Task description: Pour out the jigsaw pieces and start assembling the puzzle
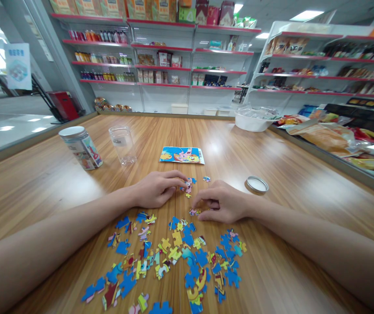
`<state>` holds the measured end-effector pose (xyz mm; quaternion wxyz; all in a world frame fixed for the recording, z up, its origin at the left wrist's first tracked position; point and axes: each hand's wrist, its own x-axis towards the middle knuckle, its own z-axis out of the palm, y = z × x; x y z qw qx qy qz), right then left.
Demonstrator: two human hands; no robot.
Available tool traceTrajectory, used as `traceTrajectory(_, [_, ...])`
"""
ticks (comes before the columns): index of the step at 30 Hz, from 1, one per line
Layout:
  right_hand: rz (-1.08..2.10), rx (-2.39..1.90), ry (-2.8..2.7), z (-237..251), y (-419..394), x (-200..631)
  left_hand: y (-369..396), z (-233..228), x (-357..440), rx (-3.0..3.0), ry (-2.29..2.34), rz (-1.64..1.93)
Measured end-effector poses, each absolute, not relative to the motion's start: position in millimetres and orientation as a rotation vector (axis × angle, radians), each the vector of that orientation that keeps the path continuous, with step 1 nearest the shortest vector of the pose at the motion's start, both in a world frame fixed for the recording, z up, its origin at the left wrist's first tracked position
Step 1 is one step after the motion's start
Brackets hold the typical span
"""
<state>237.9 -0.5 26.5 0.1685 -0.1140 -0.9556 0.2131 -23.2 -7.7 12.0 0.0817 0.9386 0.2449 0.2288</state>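
Observation:
My left hand (156,188) lies low over the table with its fingers stretched out, fingertips on a small cluster of joined puzzle pieces (188,186). My right hand (221,201) is curled, thumb and index finger around a pink and yellow puzzle piece (193,212) at the table surface. Just beyond the hands is a single loose puzzle piece (206,179). Many loose puzzle pieces (188,257), mostly blue and yellow, are spread nearer to me. Behind the cluster lies a cartoon picture card (182,155).
A clear open jar (123,146) stands at the left beside a lidded jar (81,148). To the right lies a round metal lid (256,184). Toward the back right is a white basin (254,122), with packaged snacks (331,135) beyond the table's raised edge. Stocked shelves (161,65) face me.

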Motion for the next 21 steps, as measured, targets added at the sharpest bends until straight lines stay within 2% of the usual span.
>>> traceTrajectory(21, [0.633, -0.399, -2.689, 22.8, 3.6, 238.5, -6.7, 11.3, -22.9, 2.801, 0.673, 0.701])
